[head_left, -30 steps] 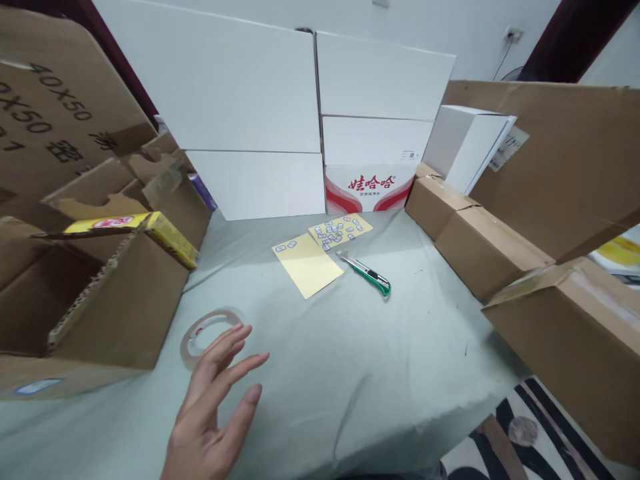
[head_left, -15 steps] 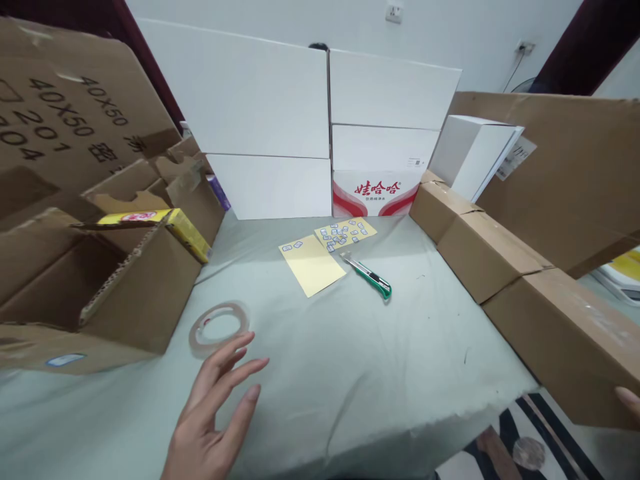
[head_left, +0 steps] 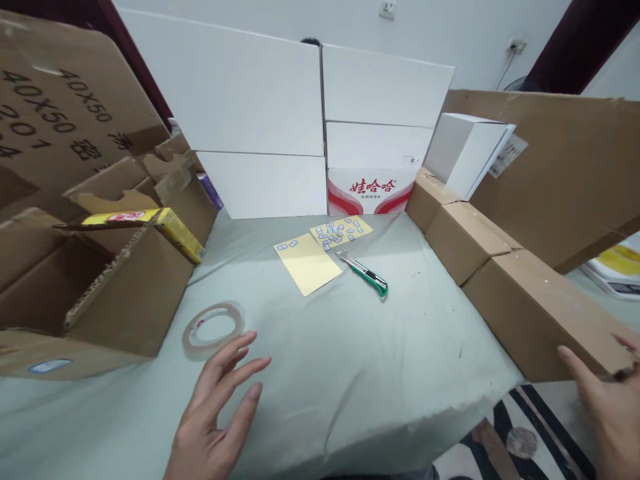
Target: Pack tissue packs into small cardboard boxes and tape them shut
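Note:
My left hand (head_left: pixel 215 407) hovers over the near left of the cloth, fingers spread and holding nothing. Just beyond its fingertips lies a roll of clear tape (head_left: pixel 190 337). At the right edge, my right hand (head_left: pixel 607 407) grips the near end of a long brown cardboard box (head_left: pixel 545 313). Its thumb presses the box's inner side, while the other fingers are partly hidden at the far side. Mid-table lies a green utility knife (head_left: pixel 369 275), beside a yellow sheet (head_left: pixel 310 270) with two small labels and a second yellow sheet (head_left: pixel 359 225) with several labels.
Open cardboard boxes (head_left: pixel 135 293) stand at the left, with a yellow carton (head_left: pixel 180 233) at their rim. White boxes (head_left: pixel 260 187) form a wall behind. More brown boxes (head_left: pixel 465 233) line the right side, beside a white box (head_left: pixel 465 150). The green cloth (head_left: pixel 390 413) drapes over the front edge.
My right hand has come further into view and onto the near brown box. That box's near end has shifted forward and left. My left hand stays nearly still; the view has turned slightly.

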Tool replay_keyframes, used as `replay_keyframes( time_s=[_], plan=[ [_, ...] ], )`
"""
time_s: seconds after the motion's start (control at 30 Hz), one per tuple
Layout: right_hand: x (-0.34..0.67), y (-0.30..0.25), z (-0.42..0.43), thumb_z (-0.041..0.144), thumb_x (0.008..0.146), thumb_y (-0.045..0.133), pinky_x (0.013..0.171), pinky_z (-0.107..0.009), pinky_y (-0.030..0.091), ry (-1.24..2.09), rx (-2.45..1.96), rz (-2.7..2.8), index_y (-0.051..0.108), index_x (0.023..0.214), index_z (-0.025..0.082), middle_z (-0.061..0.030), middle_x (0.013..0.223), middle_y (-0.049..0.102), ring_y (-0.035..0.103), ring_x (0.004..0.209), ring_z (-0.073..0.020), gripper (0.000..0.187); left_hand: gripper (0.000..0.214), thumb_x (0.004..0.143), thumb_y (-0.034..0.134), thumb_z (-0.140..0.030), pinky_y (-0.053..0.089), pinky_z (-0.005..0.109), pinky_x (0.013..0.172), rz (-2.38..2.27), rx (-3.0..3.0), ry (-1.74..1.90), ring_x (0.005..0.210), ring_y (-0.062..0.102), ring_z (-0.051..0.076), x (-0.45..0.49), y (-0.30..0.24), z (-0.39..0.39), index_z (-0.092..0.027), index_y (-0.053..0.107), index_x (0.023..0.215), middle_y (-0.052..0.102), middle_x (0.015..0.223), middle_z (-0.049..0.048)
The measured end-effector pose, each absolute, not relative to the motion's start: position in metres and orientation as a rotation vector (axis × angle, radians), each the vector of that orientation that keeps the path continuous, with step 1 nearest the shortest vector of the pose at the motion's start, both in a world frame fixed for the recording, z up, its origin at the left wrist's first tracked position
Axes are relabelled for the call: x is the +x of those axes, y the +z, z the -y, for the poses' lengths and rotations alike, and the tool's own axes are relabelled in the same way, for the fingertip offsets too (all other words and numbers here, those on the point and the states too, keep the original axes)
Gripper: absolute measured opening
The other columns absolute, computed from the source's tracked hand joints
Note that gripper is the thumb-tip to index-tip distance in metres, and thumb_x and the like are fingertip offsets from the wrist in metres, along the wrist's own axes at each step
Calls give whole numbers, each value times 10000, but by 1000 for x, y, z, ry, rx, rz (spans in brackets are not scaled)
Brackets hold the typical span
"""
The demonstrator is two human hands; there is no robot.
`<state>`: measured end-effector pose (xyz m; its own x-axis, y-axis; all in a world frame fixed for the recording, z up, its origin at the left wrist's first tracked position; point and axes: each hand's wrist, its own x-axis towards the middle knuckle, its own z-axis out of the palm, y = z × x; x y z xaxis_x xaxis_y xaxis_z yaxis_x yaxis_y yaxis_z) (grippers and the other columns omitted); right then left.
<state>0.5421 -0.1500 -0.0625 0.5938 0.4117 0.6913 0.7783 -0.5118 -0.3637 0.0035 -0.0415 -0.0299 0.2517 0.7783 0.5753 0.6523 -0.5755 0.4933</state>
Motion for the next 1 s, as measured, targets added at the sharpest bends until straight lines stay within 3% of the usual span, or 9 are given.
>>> replay_keyframes(
  time_s=[0.2, 0.37, 0.57, 1.0],
  plan=[
    [535, -61, 109, 717, 661, 637, 1010, -535, 417, -643, -2048, 910, 499, 1344, 292, -158, 1278, 557, 435, 1270, -408, 817, 251, 920, 497, -195, 490, 344, 978, -1391, 2338, 1209, 1241, 536, 218, -3, -32, 42, -298, 611, 1118, 510, 1361, 42],
    [537, -59, 79, 657, 693, 664, 1047, -490, 373, -500, -2051, 928, 430, 1385, 179, -215, 1320, 454, 357, 1314, -395, 873, 272, 922, 497, -188, 486, 351, 993, -1414, 2315, 1173, 1257, 526, 219, -10, -41, 45, -304, 600, 1145, 491, 1387, 41],
    [541, -60, 48, 596, 747, 657, 1074, -433, 322, -466, -2042, 992, 360, 1393, 131, -233, 1333, 368, 303, 1330, -369, 849, 321, 925, 498, -186, 478, 383, 1023, -1422, 2304, 1134, 1297, 499, 237, -16, -47, 47, -317, 579, 1206, 477, 1409, 46],
    [546, -63, -2, 635, 722, 645, 1075, -502, 279, -400, -2090, 988, 273, 1416, 114, -278, 1359, 307, 268, 1325, -416, 944, 325, 920, 506, -158, 501, 412, 1023, -1414, 2252, 1152, 1267, 531, 246, -23, -50, 55, -295, 609, 1195, 493, 1400, 66]
  ],
)
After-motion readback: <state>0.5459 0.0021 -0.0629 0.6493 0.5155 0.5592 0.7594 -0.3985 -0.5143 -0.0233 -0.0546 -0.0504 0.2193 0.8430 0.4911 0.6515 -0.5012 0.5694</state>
